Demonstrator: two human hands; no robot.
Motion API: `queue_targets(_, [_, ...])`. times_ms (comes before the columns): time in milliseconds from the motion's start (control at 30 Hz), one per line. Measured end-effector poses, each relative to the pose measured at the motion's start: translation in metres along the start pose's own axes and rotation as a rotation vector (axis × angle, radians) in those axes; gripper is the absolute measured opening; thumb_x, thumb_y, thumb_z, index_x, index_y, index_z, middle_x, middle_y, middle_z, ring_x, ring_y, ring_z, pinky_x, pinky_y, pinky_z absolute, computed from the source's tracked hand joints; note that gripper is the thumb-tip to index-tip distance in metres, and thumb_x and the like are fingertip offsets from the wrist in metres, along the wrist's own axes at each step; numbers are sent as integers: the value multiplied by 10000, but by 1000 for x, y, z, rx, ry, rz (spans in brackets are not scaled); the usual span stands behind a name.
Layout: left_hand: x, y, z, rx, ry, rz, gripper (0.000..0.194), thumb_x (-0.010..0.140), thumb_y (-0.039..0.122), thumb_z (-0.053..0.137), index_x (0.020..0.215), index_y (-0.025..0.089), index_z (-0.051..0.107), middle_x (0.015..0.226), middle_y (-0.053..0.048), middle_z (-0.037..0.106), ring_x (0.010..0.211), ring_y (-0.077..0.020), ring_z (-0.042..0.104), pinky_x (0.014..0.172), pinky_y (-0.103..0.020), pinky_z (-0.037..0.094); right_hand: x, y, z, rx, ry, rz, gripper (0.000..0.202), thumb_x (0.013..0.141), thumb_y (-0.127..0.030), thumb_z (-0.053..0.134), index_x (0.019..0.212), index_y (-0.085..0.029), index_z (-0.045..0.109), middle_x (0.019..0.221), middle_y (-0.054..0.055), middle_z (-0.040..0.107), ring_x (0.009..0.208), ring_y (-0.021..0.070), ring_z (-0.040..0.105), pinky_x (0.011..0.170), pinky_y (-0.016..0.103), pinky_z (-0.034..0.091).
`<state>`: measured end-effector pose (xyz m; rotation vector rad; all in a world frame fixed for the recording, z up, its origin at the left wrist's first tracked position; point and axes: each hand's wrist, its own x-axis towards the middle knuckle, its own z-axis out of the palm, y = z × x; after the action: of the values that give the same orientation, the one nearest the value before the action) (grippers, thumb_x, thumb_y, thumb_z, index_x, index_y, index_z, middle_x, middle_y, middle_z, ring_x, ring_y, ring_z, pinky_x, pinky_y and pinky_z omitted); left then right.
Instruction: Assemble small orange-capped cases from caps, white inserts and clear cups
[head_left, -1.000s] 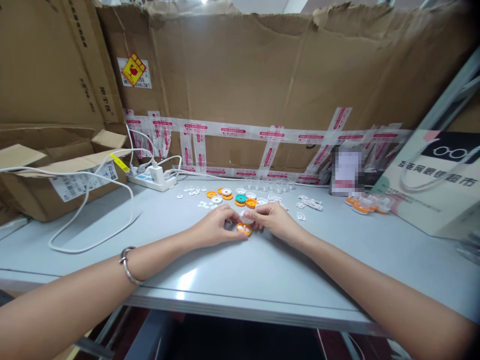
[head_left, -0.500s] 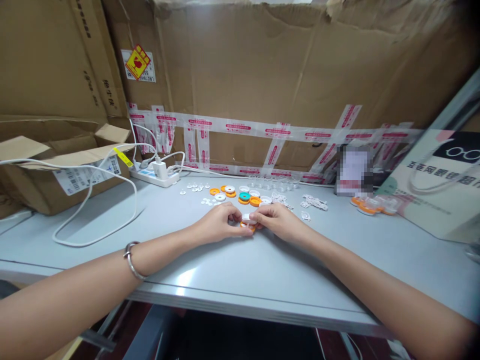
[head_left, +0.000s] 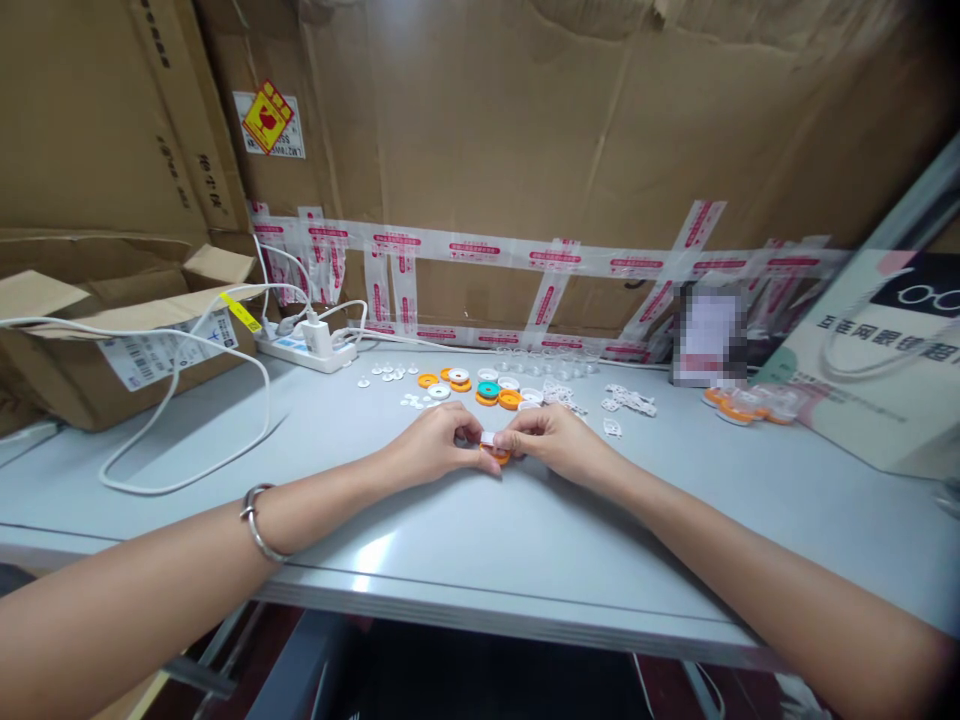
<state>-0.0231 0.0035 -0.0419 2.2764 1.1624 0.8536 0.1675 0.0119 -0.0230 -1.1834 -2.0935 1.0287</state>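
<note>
Both hands meet over the grey table. My left hand (head_left: 444, 440) has thumb and fingers closed round an orange round part (head_left: 496, 457) low at the tabletop. From the other side my right hand (head_left: 551, 440) pinches a small white piece (head_left: 487, 438) just above the orange part; fingertips hide much of both. Just behind the hands lie orange rings (head_left: 510, 400), white rings (head_left: 508, 384) and a teal ring (head_left: 487, 389). Small white discs (head_left: 388, 372) are scattered to the left of them, and white openwork pieces (head_left: 628, 401) lie to the right.
Clear caps (head_left: 547, 362) line the back of the table (head_left: 420, 540). At left are an open cardboard box (head_left: 67, 380), a power strip (head_left: 307, 350) and a looping white cable. Orange-and-clear parts (head_left: 750, 403), a pixelated upright object and a printed bag (head_left: 885, 390) stand right.
The white piece between my fingers has shifted slightly left and tilted, sitting over the orange part. Both hands otherwise keep nearly the same place, and the camera view has moved slightly.
</note>
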Motion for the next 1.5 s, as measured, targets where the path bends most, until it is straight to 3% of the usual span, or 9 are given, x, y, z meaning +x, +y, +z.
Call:
queue_targets(233, [0,0,1,45,10,29,415,604,552,706,732,160,657,733,-15,590,708,-156,515,611,-243,379,-2,-1,2,-32,10,-6,302,678,-472,672,654,-174,716,675,39,685,660,174,589,614,277,431])
queue_targets(667, [-2,5,-2,106,-7,34,373,670,526,671,738,159,663,749,-30,603,723,-165,520,623,-252,373,-8,-2,6,-248,87,-251,231,710,-423,681,605,-219,705,698,38,621,703,177,565,725,324,430])
queue_targets(967, [-4,3,-2,114,0,60,418,639,558,681,808,177,677,780,-28,607,759,-175,538,640,-255,383,-9,3,4,-302,40,-298,129,770,-336,644,716,-255,730,788,28,628,765,176,579,726,300,430])
queue_targets(1167, [-6,5,-5,90,-20,36,337,666,465,682,825,169,664,801,-27,602,746,-165,539,652,-250,404,-11,2,1,-366,-9,-303,229,861,-310,512,788,-235,717,868,52,641,812,190,588,744,313,428])
queue_targets(1500, [-6,4,-4,66,-33,20,344,682,461,664,844,157,672,781,-26,622,734,-161,542,645,-244,403,-14,1,1,-306,-8,-330,171,833,-253,542,896,-231,699,1029,36,665,974,191,598,887,333,438])
